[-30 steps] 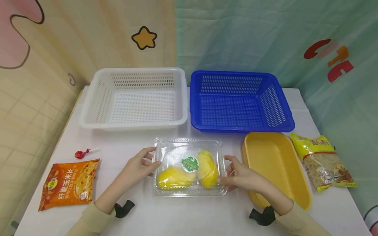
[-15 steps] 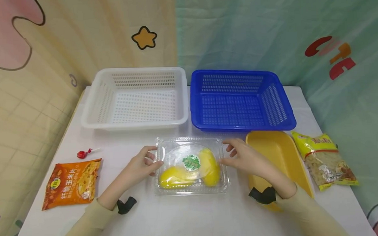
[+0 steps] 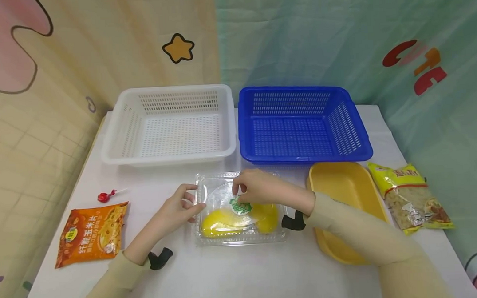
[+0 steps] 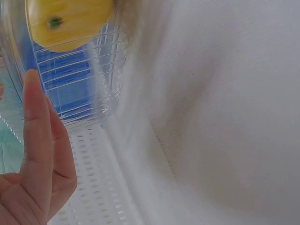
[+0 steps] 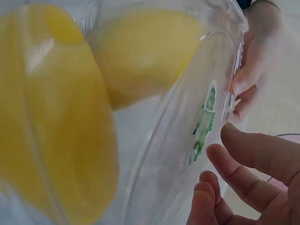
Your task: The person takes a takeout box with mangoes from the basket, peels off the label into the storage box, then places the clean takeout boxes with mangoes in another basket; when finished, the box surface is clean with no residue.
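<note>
Your right hand just hopped from the right side of the clear box to its green sticker, thumb and finger apart, contact hard to tell. Your left hand is relaxed against the left edge. Box sits on the counter; sticker's probably the focus now.

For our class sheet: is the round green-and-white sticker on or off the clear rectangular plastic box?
On: the right wrist view shows the sticker flat against the box, near the right hand.
</note>
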